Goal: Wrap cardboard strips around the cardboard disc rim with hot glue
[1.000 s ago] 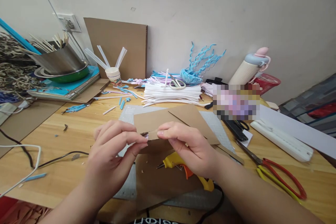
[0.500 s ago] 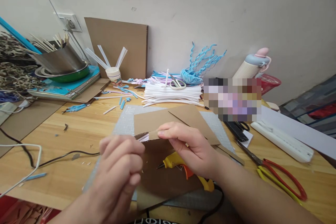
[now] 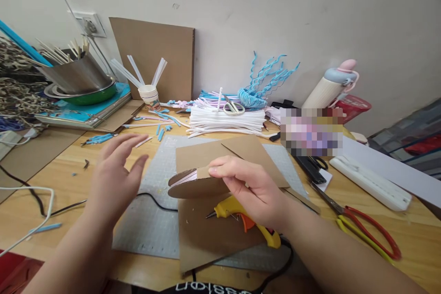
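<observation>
Clearly, your right hand (image 3: 251,188) pinches the rounded cardboard piece (image 3: 196,188) by its upper edge, probably to keep its two brown faces together around the pale layer (image 3: 186,178) between them. The piece juts out leftward from that grip, its far end uncovered. Your left hand (image 3: 115,181) is empty, fingers spread, apart from it on the left. Below your right hand, the yellow glue gun (image 3: 226,206) lies over a cardboard sheet (image 3: 203,243), seemingly for easy reach.
</observation>
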